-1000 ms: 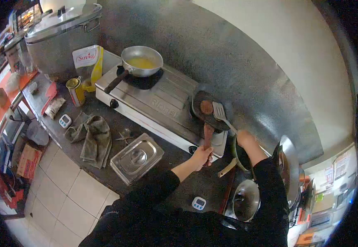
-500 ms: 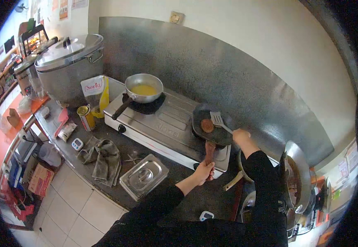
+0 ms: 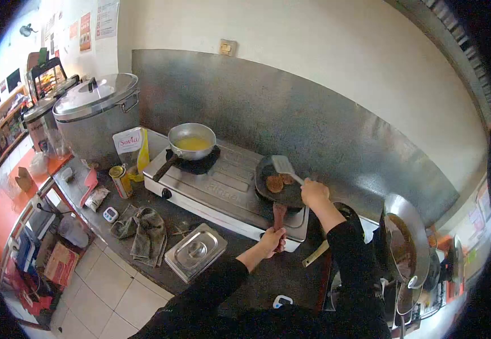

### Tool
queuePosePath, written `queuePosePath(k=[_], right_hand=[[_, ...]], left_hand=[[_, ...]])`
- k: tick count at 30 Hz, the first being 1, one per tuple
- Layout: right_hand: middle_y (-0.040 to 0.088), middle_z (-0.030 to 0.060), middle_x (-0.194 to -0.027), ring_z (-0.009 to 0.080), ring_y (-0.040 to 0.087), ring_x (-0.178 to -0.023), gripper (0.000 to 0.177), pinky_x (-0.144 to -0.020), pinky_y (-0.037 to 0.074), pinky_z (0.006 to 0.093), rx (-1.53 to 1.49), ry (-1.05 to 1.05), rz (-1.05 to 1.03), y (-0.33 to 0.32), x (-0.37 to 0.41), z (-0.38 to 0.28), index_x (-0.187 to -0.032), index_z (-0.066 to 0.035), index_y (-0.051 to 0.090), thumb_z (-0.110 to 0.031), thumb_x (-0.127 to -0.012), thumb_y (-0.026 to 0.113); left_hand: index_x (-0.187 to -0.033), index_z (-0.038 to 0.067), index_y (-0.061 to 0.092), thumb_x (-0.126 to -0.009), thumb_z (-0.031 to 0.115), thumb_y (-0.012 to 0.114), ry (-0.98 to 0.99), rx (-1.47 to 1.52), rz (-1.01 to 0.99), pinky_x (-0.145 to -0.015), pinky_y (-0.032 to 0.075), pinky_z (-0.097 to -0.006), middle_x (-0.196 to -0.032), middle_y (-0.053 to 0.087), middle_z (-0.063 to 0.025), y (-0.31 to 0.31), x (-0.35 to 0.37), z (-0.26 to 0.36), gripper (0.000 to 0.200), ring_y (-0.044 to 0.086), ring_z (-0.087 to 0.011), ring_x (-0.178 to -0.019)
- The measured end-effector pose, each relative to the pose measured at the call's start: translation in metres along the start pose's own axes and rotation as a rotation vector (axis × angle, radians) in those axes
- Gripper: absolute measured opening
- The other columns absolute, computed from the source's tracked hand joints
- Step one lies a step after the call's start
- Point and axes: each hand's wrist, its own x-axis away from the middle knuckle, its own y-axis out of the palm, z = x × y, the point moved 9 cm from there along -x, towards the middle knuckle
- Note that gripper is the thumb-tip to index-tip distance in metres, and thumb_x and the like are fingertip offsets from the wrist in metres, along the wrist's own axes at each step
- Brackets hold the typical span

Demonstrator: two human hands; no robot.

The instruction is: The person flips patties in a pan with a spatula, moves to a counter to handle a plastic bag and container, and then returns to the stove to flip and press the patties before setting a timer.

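My left hand (image 3: 273, 242) is closed around the reddish-brown handle of a dark frying pan (image 3: 265, 171), which sits on the right burner of the gas stove (image 3: 223, 189). In my right hand (image 3: 315, 193) is a spatula (image 3: 282, 165) with a pale slotted blade, held over the pan. Browned round patties (image 3: 274, 183) lie in the pan; a second one shows partly behind the blade. On the left burner stands a saucepan (image 3: 192, 141) holding yellow liquid, its dark handle pointing toward the front left.
Left of the stove are a Sovia pouch (image 3: 129, 144), a yellow can (image 3: 121, 182) and a large lidded pot (image 3: 95, 113). A cloth (image 3: 146, 231), a lidded metal container (image 3: 195, 252) and a timer (image 3: 282, 301) lie in front. A wok (image 3: 420, 237) stands at right.
The camera has tilted up, so the scene sits lower. The spatula blade has shifted toward the pan's far side, and a second patty now shows. Both hands keep their grips.
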Motion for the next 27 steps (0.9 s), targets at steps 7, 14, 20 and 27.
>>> queuePosePath(k=[7,14,20,27], right_hand=[[0.060,0.0110,-0.083,0.0263,0.059,-0.077,0.024,-0.062,0.047,0.0377,0.156,-0.184,-0.012,0.012,0.036,-0.008,-0.087,-0.006,0.058,-0.024,-0.078,0.046],[0.060,0.0118,-0.080,0.0270,0.059,-0.074,0.025,-0.061,0.047,0.0382,0.166,-0.148,0.039,0.033,0.061,0.055,-0.087,-0.005,0.057,-0.025,-0.078,0.045],[0.059,0.0141,-0.080,0.0290,0.059,-0.074,0.026,-0.063,0.047,0.0387,0.001,-0.007,0.113,0.028,0.056,0.079,-0.090,-0.003,0.053,-0.026,-0.081,0.043],[0.059,0.0140,-0.085,0.0280,0.059,-0.077,0.022,-0.061,0.048,0.0367,0.061,0.020,-0.085,0.042,0.059,0.066,-0.089,-0.003,0.054,-0.019,-0.079,0.043]], left_hand=[[-0.076,0.008,0.041,-0.082,0.021,0.049,0.031,0.003,0.007,-0.037,0.036,-0.0254,-0.061,0.041,0.0000,-0.001,-0.003,0.001,0.016,0.043,-0.0098,-0.047],[-0.070,0.008,0.042,-0.081,0.021,0.050,0.001,0.015,0.042,-0.037,0.035,-0.0247,-0.057,0.040,-0.0004,0.002,0.001,-0.001,0.019,0.041,-0.0092,-0.045],[-0.072,0.007,0.041,-0.082,0.021,0.048,0.011,-0.024,0.025,-0.037,0.035,-0.0245,-0.059,0.039,-0.0007,0.005,-0.001,0.001,0.018,0.040,-0.0091,-0.046],[-0.077,0.008,0.041,-0.082,0.022,0.048,-0.010,0.019,0.014,-0.038,0.034,-0.0249,-0.062,0.040,-0.0013,0.001,-0.002,-0.004,0.016,0.040,-0.0093,-0.046]])
